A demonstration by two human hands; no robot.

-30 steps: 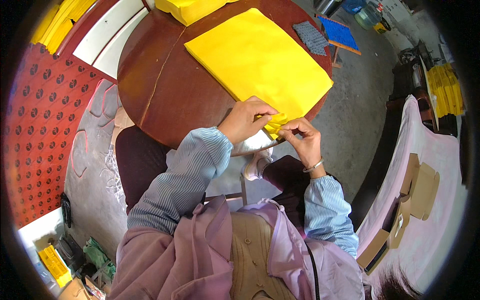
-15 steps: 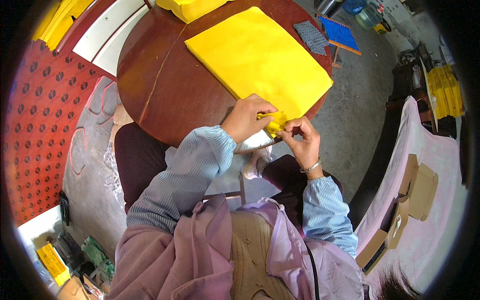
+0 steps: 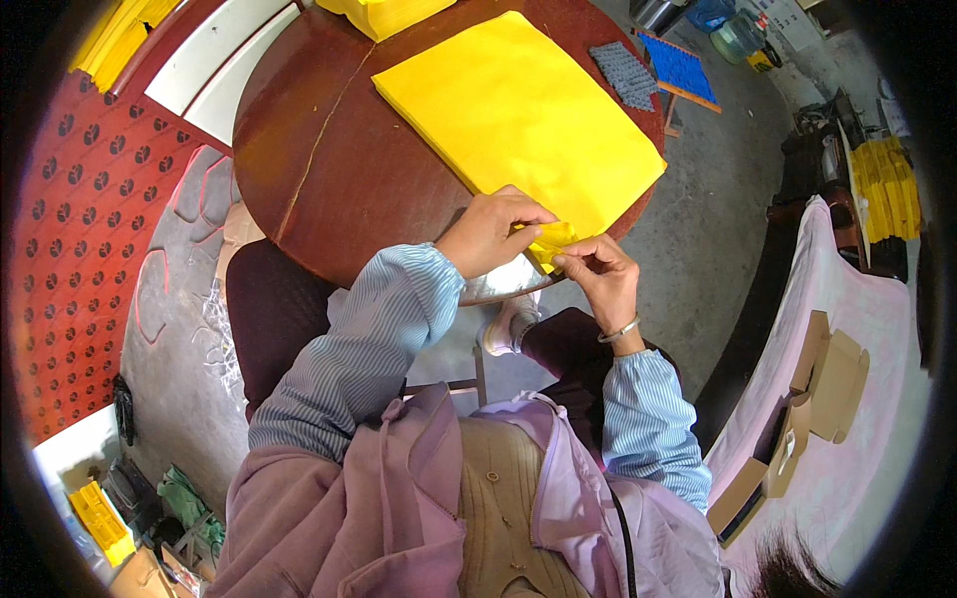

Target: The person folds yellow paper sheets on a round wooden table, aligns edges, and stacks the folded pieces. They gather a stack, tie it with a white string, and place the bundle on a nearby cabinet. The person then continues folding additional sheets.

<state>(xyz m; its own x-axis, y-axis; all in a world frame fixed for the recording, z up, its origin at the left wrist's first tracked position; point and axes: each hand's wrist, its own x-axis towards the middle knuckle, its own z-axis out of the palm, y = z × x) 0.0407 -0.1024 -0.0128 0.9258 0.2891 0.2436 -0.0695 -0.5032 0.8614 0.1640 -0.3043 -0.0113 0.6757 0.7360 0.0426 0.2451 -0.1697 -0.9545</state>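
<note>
A thick stack of thin yellow sheets (image 3: pixel 528 110) lies flat and askew on a round dark red table (image 3: pixel 329 199). At its near corner, by the table's edge, a crumpled, folded-up yellow sheet corner (image 3: pixel 551 239) is raised between my two hands. My left hand (image 3: pixel 490 234) pinches it from the left, thumb and fingers closed on it. From the right, my right hand (image 3: pixel 606 284) grips the lower end with thumb and forefinger. Whether the sheets are paper or cloth I cannot tell.
Another yellow stack (image 3: pixel 389 15) sits at the table's far edge. A grey woven mat (image 3: pixel 623 75) lies at the right edge, with a blue-topped stool (image 3: pixel 678 68) beyond. An open cardboard box (image 3: pixel 832 384) rests on a pink-covered seat (image 3: pixel 877 329) at right.
My right hand's fingers have closed more around the folded yellow corner. My left hand keeps its place, and the view has shifted slightly.
</note>
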